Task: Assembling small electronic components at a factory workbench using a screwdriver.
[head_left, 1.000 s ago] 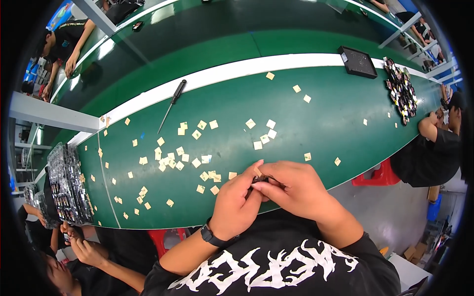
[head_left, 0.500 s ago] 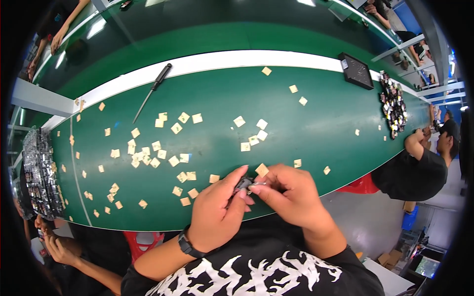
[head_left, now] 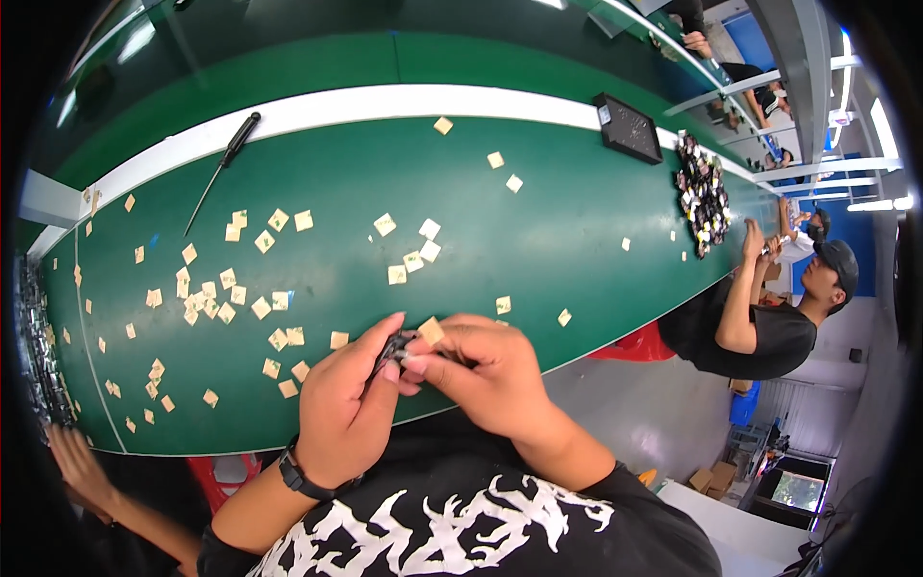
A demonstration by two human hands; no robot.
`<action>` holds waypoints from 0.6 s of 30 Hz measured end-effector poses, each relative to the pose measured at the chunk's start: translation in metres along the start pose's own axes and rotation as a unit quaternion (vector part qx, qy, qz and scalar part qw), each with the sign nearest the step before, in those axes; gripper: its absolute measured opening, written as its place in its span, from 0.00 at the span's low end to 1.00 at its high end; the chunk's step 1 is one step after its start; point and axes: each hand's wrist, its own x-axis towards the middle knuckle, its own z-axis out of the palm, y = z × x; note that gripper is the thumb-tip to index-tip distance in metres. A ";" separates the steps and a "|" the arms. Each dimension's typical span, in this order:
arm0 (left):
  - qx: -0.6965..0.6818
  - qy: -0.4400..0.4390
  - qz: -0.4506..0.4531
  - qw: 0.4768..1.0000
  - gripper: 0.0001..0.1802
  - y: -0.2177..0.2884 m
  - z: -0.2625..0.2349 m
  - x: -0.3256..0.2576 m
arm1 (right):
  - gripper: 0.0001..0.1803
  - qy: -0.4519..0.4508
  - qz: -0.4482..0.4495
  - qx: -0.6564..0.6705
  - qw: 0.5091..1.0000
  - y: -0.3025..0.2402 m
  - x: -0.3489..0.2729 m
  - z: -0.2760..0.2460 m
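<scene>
Small dark part is being held between both hands, over the near edge of the green table. Farther right, a heap of dark pieces is lying near a black tray. The left hand is gripping the part's left side; the right hand is pinching its right. One tan square is resting against the right index finger.

You are facing a green bench top that is carrying many scattered cream squares, some overlapping left of centre. A screwdriver is lying toward the far left, its black handle reaching the white border strip. At far right, a black tray is resting near a heap of small dark parts.
</scene>
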 end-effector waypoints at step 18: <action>-0.073 -0.056 -0.014 0.996 0.22 -0.002 -0.012 -0.003 | 0.13 0.029 0.134 0.131 0.982 -0.010 0.019 0.006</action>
